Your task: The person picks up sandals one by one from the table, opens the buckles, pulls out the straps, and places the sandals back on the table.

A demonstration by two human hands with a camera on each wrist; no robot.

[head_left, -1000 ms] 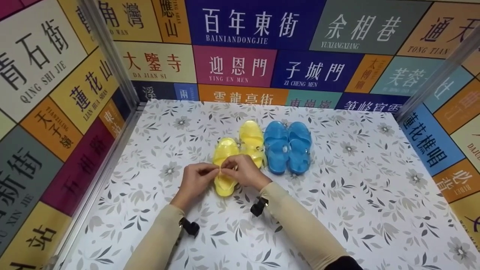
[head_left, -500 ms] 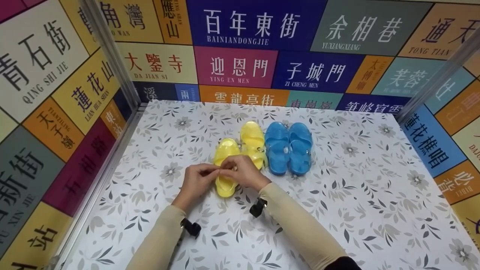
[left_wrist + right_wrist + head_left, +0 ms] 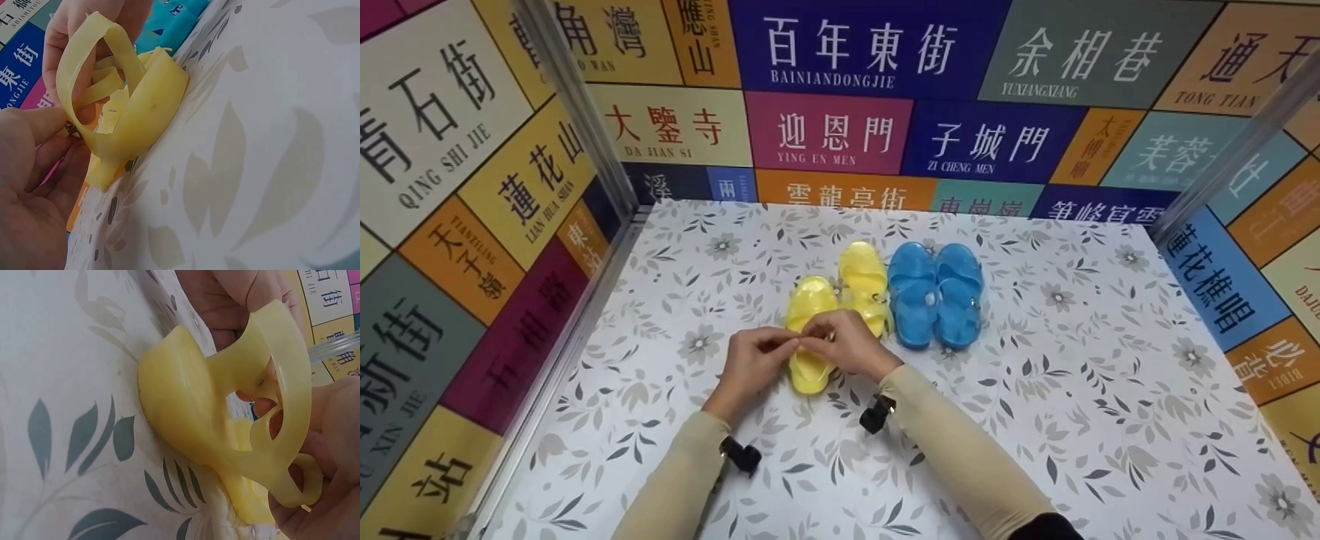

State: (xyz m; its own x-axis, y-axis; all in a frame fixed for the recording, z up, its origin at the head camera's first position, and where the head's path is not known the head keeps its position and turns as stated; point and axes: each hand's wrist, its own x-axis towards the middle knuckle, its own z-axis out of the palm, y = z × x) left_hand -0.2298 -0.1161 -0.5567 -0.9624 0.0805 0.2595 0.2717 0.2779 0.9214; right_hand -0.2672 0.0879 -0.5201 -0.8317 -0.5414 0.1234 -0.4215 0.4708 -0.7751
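Observation:
In the head view, a yellow sandal point(image 3: 810, 377) lies sole down on the cloth between both hands. My left hand point(image 3: 750, 365) pinches the small metal buckle point(image 3: 73, 130) at the side of its strap point(image 3: 66, 73), seen in the left wrist view. From the other side, my right hand point(image 3: 849, 343) pinches the strap, its fingertips meeting the left ones. In the right wrist view the strap arches over the heel point(image 3: 169, 391), with the right fingers partly behind it. The strap's free end is hidden by the fingers.
A second yellow sandal point(image 3: 862, 262) stands just right of the first. Beside it is a pair of blue sandals, one left point(image 3: 913, 307) and one right point(image 3: 960, 307). A floral cloth point(image 3: 1072, 420) covers the table; printed panels point(image 3: 870, 45) wall the back and sides.
Both hands stay at the yellow sandal's strap, with only slight finger movement. The sandals have not moved.

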